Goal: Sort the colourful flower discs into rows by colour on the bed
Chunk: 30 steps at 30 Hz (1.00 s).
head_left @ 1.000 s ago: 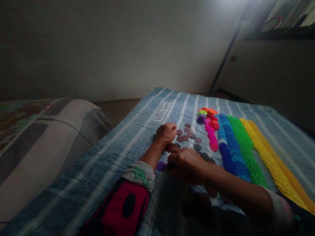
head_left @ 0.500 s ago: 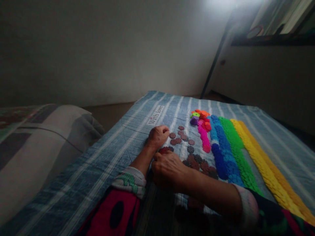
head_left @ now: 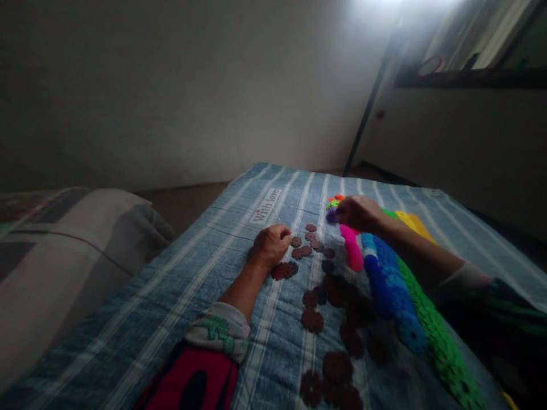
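Observation:
My left hand (head_left: pixel 272 246) rests on the blue striped bedspread (head_left: pixel 205 250) with its fingers curled closed; whatever it may hold is hidden. Brown notched discs (head_left: pixel 311 320) lie just to its right and run loosely toward me. Farther off, my right hand (head_left: pixel 361 212) reaches over the coloured rows, fingers pinched together beside a purple notched disc (head_left: pixel 332 214). Its fingertips cover part of the small mixed pile, and I cannot make out what is between them. Below it lies a short row of pink discs (head_left: pixel 351 247).
Rows of blue discs (head_left: pixel 391 279), green discs (head_left: pixel 448 356) and yellow discs (head_left: pixel 414 226) stretch along the right, partly behind my right arm. A draped grey-and-white cloth (head_left: pixel 85 256) stands at the left. A wall (head_left: pixel 192 102) rises behind the bed.
My right hand has moved from beside my left hand, away and rightward to the mixed coloured pile. Brown discs it covered now show. My left hand stays in about the same place.

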Tool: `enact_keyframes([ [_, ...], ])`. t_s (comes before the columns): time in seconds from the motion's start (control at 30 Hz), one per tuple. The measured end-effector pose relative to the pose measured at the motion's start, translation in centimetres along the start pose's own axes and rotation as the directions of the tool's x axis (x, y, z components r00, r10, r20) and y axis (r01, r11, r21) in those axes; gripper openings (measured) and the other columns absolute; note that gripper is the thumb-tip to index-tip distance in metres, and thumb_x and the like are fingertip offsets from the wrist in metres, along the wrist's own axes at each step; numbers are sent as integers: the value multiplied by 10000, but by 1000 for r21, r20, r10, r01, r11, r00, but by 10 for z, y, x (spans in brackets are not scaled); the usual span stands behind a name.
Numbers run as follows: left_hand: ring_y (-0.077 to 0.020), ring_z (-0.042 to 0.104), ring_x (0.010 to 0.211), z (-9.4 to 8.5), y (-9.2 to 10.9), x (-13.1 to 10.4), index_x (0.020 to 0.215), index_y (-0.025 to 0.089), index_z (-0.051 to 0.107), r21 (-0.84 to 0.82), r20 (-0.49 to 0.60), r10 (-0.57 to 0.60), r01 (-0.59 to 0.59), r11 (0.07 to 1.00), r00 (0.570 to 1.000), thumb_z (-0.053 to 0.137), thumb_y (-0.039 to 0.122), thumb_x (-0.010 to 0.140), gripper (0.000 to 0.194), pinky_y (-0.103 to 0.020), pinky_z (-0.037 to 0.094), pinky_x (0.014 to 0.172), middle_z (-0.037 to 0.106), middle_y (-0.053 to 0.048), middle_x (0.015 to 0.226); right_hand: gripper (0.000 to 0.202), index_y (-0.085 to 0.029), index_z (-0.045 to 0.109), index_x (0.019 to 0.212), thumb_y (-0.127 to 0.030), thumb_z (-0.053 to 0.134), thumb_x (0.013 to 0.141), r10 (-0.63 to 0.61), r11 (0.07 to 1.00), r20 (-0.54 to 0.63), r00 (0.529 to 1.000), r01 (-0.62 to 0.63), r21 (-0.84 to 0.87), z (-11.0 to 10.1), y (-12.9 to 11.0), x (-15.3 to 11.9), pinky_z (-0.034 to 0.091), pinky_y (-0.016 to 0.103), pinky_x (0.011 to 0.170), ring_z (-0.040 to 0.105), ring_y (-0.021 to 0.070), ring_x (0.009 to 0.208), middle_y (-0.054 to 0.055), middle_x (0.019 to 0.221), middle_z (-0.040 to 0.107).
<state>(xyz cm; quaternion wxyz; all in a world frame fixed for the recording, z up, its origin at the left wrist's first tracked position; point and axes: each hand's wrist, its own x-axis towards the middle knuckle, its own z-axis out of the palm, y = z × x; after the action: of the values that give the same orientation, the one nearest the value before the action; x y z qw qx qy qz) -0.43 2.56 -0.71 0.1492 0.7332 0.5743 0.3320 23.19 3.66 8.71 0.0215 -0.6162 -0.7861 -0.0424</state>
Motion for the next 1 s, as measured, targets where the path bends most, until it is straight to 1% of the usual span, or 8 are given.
enact_keyframes([
  [0.1,-151,631,722,0,0,0,763,196,680,12,-1,7,-7,1000,1000,526,245,757,162,-236,442,664,710,-12,754,236,-140,744,888,-274,565,814,66,998,-19,998,-66,-24,4,25,23,344,272,590,629,221,792,132,869,703],
  [0.2,-153,632,721,0,-1,0,761,198,682,12,-1,10,-10,1000,1000,530,248,758,160,-236,445,661,708,-11,746,239,-157,754,891,-301,578,814,76,997,-14,997,-76,-19,9,35,35,318,261,572,606,178,743,102,846,704],
  [0.33,-159,636,728,0,-1,0,775,194,689,11,-4,11,-11,1000,1000,536,245,760,163,-241,450,660,711,-18,755,259,-143,756,854,-350,611,799,67,998,-1,998,-67,-2,16,35,44,287,261,541,560,147,676,86,782,690],
  [0.47,-155,630,727,1,-1,0,771,199,687,35,-10,14,-14,999,1000,540,241,762,153,-236,444,650,709,-11,749,223,-128,749,818,-300,611,783,59,998,6,998,-59,5,21,33,50,278,260,535,532,132,650,79,761,679],
  [0.6,-157,632,741,0,1,0,772,192,687,26,-1,8,-8,1000,1000,538,236,760,156,-239,449,672,710,-17,768,204,-125,747,837,-269,611,785,42,999,11,999,-42,7,26,31,52,290,261,553,550,141,679,79,762,676],
  [0.7,-157,630,736,-1,2,0,763,189,684,20,8,3,-3,1000,1000,528,231,760,161,-243,448,682,706,-19,763,252,-121,742,899,-320,620,807,50,999,1,999,-50,4,25,29,52,312,263,570,581,164,724,97,799,682],
  [0.87,-155,617,711,-1,2,1,737,186,677,19,8,18,-18,1000,1000,520,232,760,165,-244,432,656,698,-18,738,292,-122,720,996,-339,587,853,103,995,-40,994,-104,-7,11,17,37,354,281,619,613,225,832,144,937,687],
  [1.0,-160,621,722,0,2,1,743,195,680,25,6,10,-11,1000,1000,525,254,758,166,-245,429,650,703,-14,748,233,-164,715,865,-326,550,887,34,999,-18,999,-34,18,0,-12,-14,351,267,611,601,187,774,96,889,684],
])
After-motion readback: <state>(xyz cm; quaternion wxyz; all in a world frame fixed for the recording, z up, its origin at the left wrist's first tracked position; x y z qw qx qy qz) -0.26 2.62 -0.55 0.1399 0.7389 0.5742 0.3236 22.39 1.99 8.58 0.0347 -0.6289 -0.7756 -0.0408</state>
